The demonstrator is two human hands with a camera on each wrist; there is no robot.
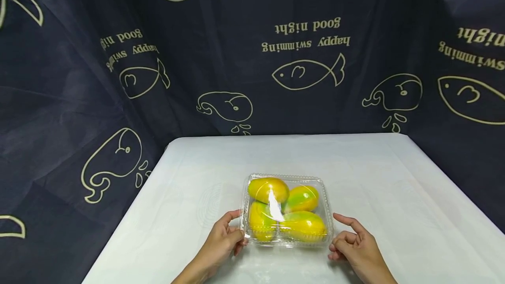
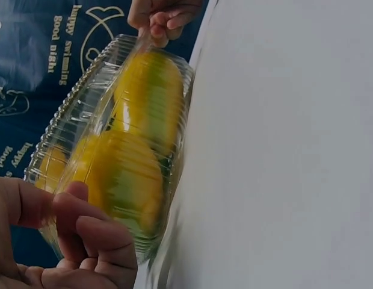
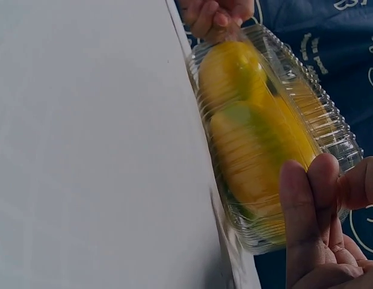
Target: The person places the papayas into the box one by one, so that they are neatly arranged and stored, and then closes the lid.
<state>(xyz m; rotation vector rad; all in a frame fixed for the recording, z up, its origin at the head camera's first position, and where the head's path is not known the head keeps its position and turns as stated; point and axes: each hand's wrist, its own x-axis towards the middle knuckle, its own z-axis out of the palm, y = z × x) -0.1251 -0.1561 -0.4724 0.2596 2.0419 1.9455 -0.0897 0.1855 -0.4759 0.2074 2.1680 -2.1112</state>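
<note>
A clear plastic clamshell box (image 1: 286,178) lies shut on the white table (image 1: 375,165), near its front edge. Inside lie several yellow-green mangoes (image 1: 268,189). My left hand (image 1: 226,238) grips the box's near left corner, thumb on top and fingers curled at the rim. My right hand (image 1: 351,242) is at the near right corner, its fingers curled against the rim and the index finger stretched along the side. In the left wrist view, the left hand's fingers (image 2: 84,235) curl at the box (image 2: 72,114). In the right wrist view, the right hand's fingers (image 3: 313,211) and thumb flank the box's corner (image 3: 331,126).
A dark blue cloth (image 1: 118,78) printed with fish, whales and words hangs behind and on both sides of the table. Bare white tabletop stretches beyond the box and to its left and right.
</note>
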